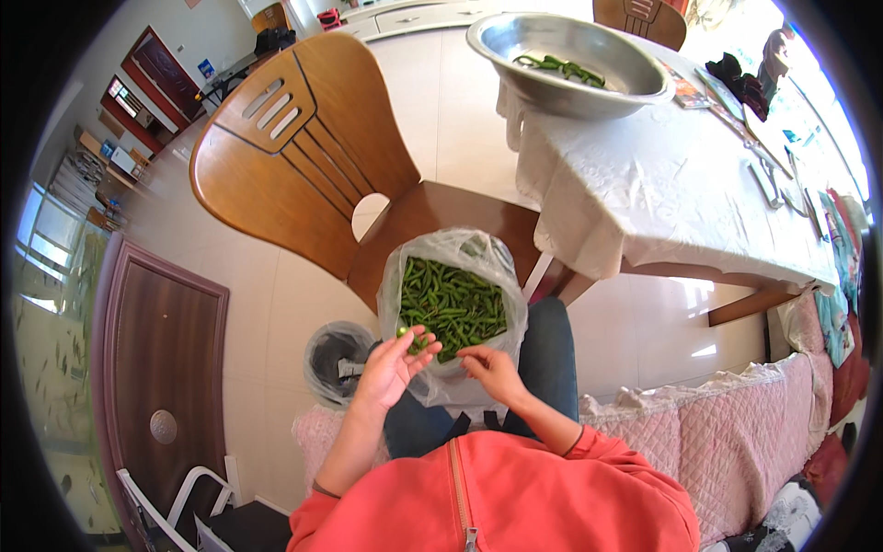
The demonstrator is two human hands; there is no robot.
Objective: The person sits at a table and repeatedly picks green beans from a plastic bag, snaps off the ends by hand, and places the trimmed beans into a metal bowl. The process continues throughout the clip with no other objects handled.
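A clear plastic bag point(515, 310) full of green chili peppers point(452, 303) stands open before me, on or against the chair seat. My left hand point(397, 362), palm up at the bag's lower left edge, holds a few green peppers point(418, 343) in its curled fingers. To its right, my right hand point(493, 372) has its thumb and fingertips close together at the bag's near edge; whether something small is between them cannot be told. A metal basin point(586, 96) on the table corner holds several green peppers point(562, 69).
A wooden chair point(296, 152) stands beyond the bag. The table with a white cloth point(662, 186) is at the right, with knives point(766, 181) on its far side. A lined waste bin point(331, 362) stands left of my legs. A pink quilted sofa cover point(724, 441) lies right.
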